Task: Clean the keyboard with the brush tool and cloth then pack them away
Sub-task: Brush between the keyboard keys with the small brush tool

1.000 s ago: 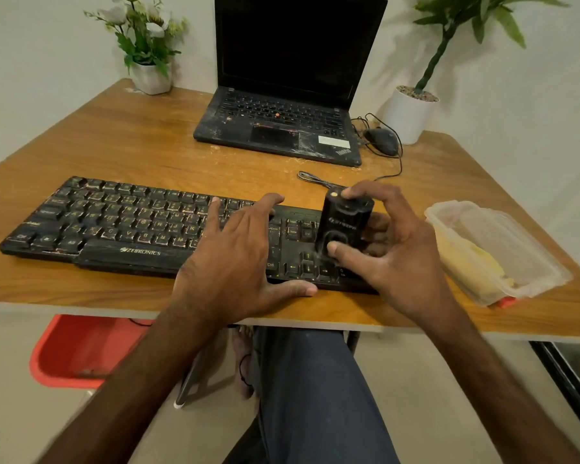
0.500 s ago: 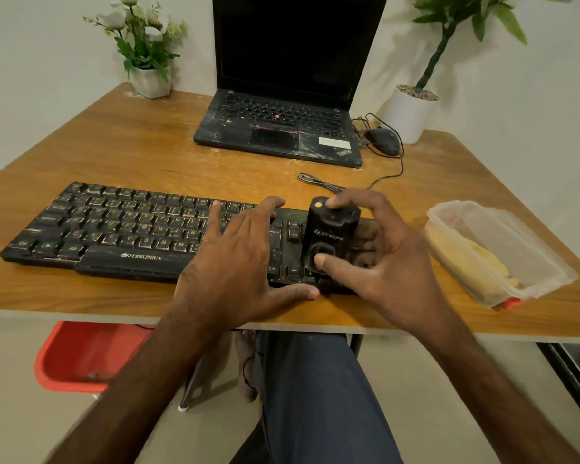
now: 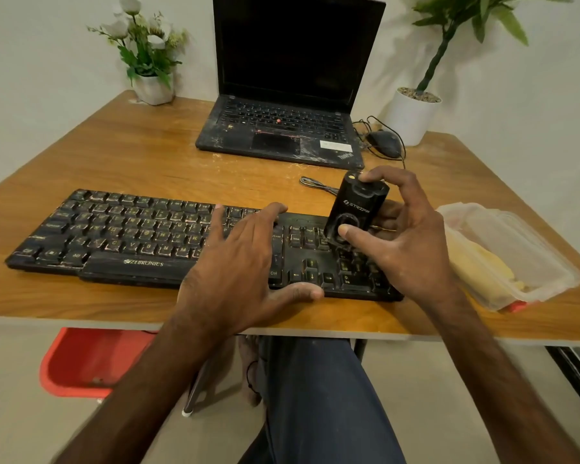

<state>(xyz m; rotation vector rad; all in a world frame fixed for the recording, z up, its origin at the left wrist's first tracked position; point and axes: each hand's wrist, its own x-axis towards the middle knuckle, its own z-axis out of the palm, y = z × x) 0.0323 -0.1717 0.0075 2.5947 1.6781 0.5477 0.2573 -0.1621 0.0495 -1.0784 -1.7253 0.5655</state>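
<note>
Left hand (image 3: 245,262) lies palm-down, fingers spread straight, pressing the keyboard (image 3: 131,236) centre. Right hand (image 3: 406,239), at its 3 o'clock, has fingers curled, grasping the brush tool (image 3: 355,209) upright over the numeric keys.

Soft, even indoor light; wide-angle bending at the edges.

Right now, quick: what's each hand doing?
Left hand: open, fingers spread flat on the keyboard.
Right hand: holding the black brush tool, thumb and fingers round it, at the keyboard's right end.
</note>
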